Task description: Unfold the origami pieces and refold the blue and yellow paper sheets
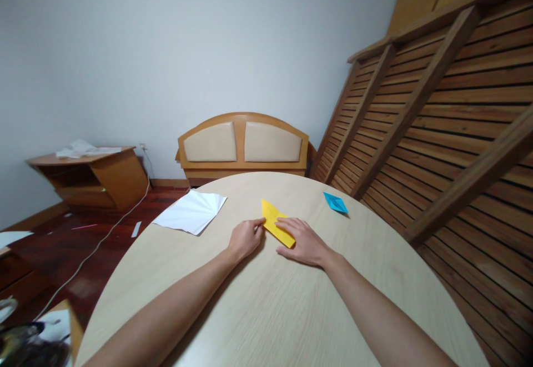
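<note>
Paper (276,221) yellow, long axis far-left to near-right | both hands' fingers pressing it flat

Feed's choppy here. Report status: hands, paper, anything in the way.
Left hand and right hand both flat on yellow folded paper, pressing. White sheet left, blue folded piece right, both apart. Nothing obstructing.

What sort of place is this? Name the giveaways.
Likely a room in a home: a padded wooden headboard against the wall, slatted bed frames leaning beside it, and a round wooden table.
</note>
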### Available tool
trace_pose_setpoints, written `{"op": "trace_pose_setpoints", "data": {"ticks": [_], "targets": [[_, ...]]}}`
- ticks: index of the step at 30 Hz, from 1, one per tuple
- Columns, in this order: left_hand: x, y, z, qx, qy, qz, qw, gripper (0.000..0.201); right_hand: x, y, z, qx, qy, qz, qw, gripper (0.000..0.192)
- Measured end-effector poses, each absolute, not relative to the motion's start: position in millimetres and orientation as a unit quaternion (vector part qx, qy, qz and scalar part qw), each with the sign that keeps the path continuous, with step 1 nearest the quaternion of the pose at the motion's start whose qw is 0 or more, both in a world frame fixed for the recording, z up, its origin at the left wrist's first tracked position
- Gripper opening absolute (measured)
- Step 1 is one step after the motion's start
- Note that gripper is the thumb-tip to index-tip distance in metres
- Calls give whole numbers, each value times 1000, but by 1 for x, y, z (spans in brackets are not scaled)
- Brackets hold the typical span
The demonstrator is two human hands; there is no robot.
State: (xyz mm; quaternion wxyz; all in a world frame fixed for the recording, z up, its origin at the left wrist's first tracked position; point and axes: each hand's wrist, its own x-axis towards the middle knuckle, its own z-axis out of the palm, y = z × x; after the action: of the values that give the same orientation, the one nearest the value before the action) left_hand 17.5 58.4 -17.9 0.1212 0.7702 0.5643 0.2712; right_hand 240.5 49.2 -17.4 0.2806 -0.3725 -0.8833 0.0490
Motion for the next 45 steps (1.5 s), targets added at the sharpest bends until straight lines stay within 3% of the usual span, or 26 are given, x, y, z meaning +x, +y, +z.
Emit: {"op": "trace_pose_setpoints", "data": {"ticks": [16,26,37,45], "targets": [[12,59,-16,828,482,285,37,22,243,50,-22,-357,-891,55,274,32],[9,64,-26,866,464,181,42,44,247,48,-17,-328,-898,75,283,33],[3,66,-22,875,436,208,16,34,248,50,-15,-332,-889,115,294,30],[1,65,-17,882,456,112,33,50,251,51,-15,-333,-889,123,289,36]]}}
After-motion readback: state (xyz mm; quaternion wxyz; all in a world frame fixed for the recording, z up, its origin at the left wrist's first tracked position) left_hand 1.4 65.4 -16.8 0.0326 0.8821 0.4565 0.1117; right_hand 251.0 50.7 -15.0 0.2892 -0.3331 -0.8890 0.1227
